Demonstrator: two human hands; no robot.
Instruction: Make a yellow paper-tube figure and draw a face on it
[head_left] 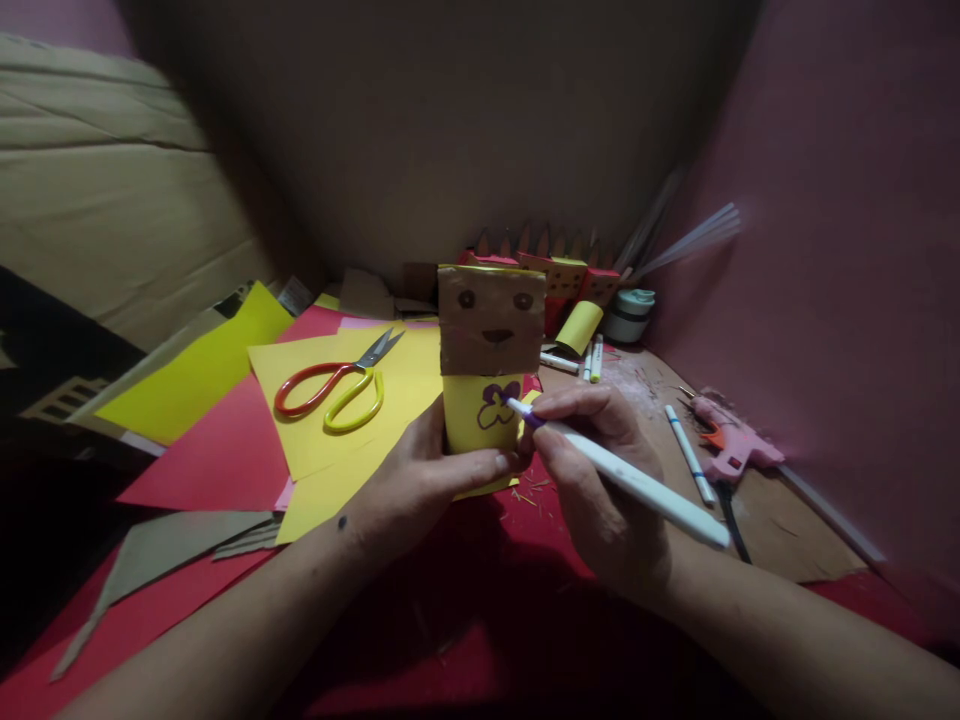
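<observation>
Yellow paper [409,395] was spread to the left of the left fingers, flat and clear of the work. The left hand [409,475] was wrapped low around the figure, its thumb laid across the front and its other fingers mostly hidden behind. The right hand [607,480] was closed in a writing grip. Between the two sets of fingers the yellow paper figure [461,415] was held upright, its cardboard face [491,320] turned toward the wearer above the left thumb. Scissors [356,372] were left beyond the left fingers, out of the way. The marker [637,480] was pinched near its tip by the right fingers, a hold judged good for control. Just above the left thumb, the purple flower [495,408] was only partly filled, its lower petals bare; short, light strokes inside the outline seemed best, with the body braced but not squeezed. The nib [513,402] was set against the flower.
</observation>
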